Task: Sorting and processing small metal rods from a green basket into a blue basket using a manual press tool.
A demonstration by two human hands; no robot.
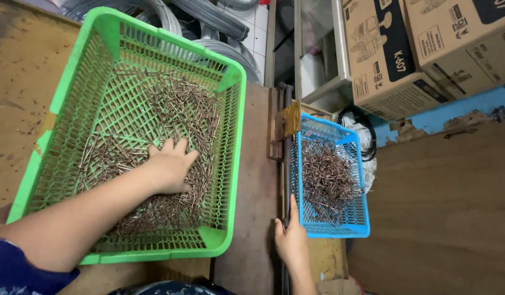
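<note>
Your left hand (170,166) lies palm down inside the green basket (230,136), fingers (181,146) spread loosely over the heap of thin metal pins (181,109), pressing on them rather than clamped around any. Your right hand (290,240) rests on the desk (255,164) at the near corner of the blue basket (340,229), its fingers straight and holding nothing, the forefinger lying along the rim beside the tangled bent wire pieces (326,177).
</note>
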